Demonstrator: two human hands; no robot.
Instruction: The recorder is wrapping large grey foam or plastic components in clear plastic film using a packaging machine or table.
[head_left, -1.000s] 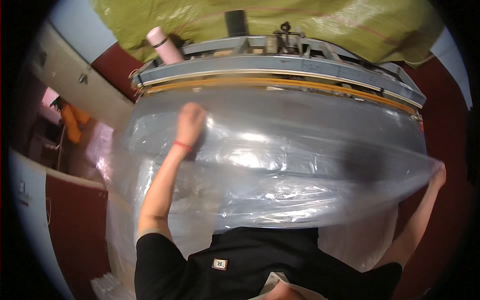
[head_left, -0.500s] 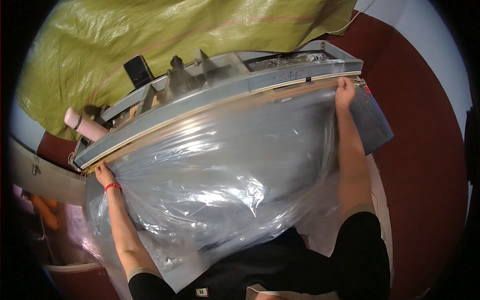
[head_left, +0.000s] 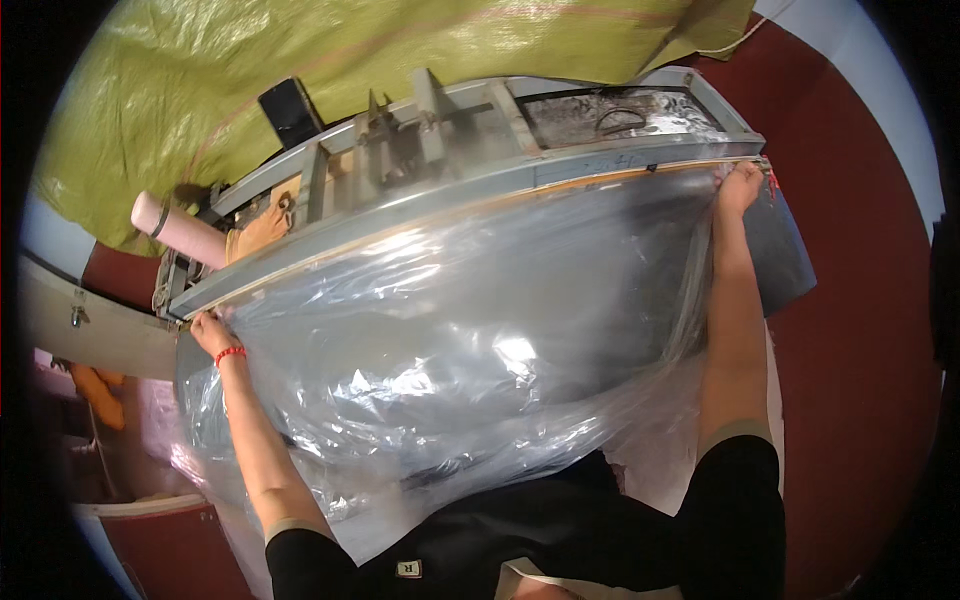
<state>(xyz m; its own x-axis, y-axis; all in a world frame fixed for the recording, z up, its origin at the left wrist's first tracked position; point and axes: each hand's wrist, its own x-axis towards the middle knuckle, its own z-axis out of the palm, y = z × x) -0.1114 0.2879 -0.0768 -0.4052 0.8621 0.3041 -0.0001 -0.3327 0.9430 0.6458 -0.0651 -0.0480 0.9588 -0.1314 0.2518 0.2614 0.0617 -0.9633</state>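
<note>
We are listing the surroundings: a dark red floor is running along the right side; a yellow-green tarpaulin is draping across the top; a pink roll is lying at left; a pale wall strip is showing at upper right.

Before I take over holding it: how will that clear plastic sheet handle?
Probably floppy: the plastic sheet sags and wrinkles between the left hand and right hand. Likely light. Its glossy surface may be slippery.
</note>
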